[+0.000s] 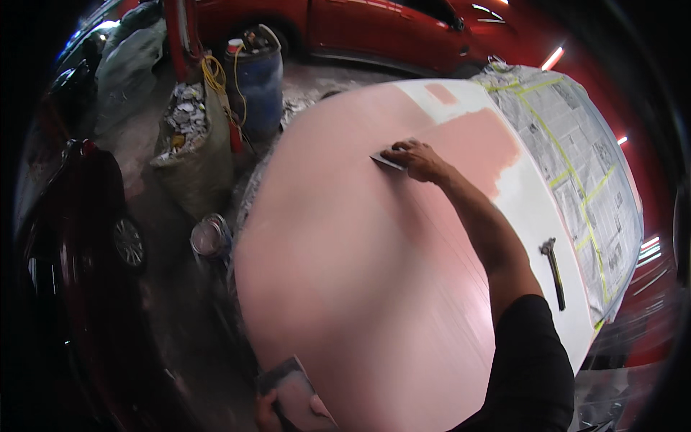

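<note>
My right hand is closed round a flat putty spreader, its edge against the car hood. Pink filler coats most of the hood, with white paint showing along its right side and faint streaks trailing below the spreader. At the lower left, my left hand grips a flat mixing board with pink filler on its face. The thumb lies over the board's near edge, and part of that hand is cut off by the frame. A dark-handled hammer rests on the white part of the hood, right of my right forearm.
Masking paper with yellow-green tape covers the windshield area at right. Beyond the hood's left edge are a sack of scraps, a blue drum with a yellow cord, and an open can. Red cars stand behind and at left.
</note>
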Action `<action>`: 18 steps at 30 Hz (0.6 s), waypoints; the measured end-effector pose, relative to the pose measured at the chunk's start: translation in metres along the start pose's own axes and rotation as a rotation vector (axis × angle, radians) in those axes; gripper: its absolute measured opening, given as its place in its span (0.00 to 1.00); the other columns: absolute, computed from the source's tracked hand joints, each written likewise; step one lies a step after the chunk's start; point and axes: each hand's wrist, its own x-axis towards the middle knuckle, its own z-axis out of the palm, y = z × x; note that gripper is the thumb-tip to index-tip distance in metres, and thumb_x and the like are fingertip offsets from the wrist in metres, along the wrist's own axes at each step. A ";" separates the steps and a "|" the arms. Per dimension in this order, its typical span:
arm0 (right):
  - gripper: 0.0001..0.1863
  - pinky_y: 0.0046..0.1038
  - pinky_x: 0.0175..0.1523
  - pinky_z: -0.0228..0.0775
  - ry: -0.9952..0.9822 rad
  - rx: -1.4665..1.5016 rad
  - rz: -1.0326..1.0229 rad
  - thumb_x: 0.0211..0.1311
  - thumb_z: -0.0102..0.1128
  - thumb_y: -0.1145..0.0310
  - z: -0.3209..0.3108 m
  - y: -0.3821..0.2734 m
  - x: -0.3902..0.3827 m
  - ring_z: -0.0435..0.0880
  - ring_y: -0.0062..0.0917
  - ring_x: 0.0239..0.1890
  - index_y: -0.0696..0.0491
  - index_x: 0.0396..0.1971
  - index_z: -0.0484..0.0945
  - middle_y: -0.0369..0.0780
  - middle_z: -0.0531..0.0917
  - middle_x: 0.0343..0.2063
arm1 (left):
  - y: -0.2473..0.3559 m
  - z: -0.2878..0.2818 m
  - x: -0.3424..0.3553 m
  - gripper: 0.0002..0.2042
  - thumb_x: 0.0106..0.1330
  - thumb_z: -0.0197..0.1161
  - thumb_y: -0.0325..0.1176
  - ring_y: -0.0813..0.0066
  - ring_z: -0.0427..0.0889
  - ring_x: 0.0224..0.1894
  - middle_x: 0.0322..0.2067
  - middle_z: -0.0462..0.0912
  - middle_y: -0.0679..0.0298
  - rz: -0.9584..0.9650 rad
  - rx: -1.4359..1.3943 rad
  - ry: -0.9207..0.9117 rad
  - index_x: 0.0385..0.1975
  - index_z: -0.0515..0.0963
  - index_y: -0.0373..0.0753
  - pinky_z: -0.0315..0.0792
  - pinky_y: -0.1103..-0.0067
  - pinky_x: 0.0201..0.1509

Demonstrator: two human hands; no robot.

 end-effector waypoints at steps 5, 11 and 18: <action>0.43 0.45 0.65 0.64 -0.223 -0.037 -0.047 0.44 0.53 0.84 -0.024 -0.004 -0.088 0.67 0.41 0.67 0.33 0.64 0.71 0.38 0.71 0.65 | -0.003 0.015 -0.019 0.19 0.65 0.56 0.37 0.60 0.80 0.51 0.48 0.79 0.57 -0.006 -0.025 -0.071 0.55 0.72 0.40 0.74 0.64 0.58; 0.42 0.46 0.67 0.63 -0.258 0.003 -0.030 0.46 0.58 0.83 -0.023 0.001 -0.285 0.66 0.42 0.68 0.33 0.63 0.71 0.37 0.71 0.64 | -0.007 0.042 -0.069 0.20 0.65 0.55 0.36 0.61 0.80 0.51 0.48 0.79 0.57 -0.063 0.057 -0.270 0.56 0.71 0.38 0.74 0.65 0.56; 0.41 0.42 0.69 0.59 -0.204 0.075 0.097 0.47 0.59 0.83 -0.010 -0.032 -0.499 0.66 0.38 0.67 0.28 0.62 0.72 0.35 0.69 0.65 | -0.026 0.076 -0.134 0.19 0.65 0.55 0.32 0.63 0.80 0.50 0.48 0.80 0.57 -0.078 0.157 -0.466 0.55 0.72 0.38 0.74 0.66 0.56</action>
